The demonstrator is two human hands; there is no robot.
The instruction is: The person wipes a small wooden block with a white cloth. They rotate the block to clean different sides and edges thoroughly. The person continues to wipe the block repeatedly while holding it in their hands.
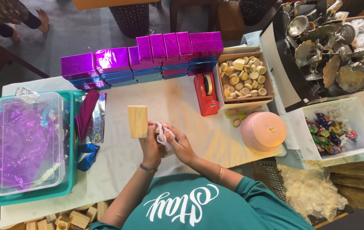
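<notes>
**Two hands, one wooden block, one small white scrap**

Two hands meet over the middle of the white-covered worktop (118, 157). The left hand (151, 147) has its grip closed on the lower end of a pale wooden block (137, 121), which stands upright above the fingers. The right hand (180, 145) pinches a small white crumpled piece (162, 133) against the left hand; what the piece is cannot be made out. Behind them sits a row of shiny purple boxes (141, 57), a red tape dispenser (206, 93) and a cardboard box of wooden discs (244, 76). To the left, a clear tub (28, 145) holds purple foil. More wooden blocks (77, 218) are cut off at the bottom edge.
</notes>
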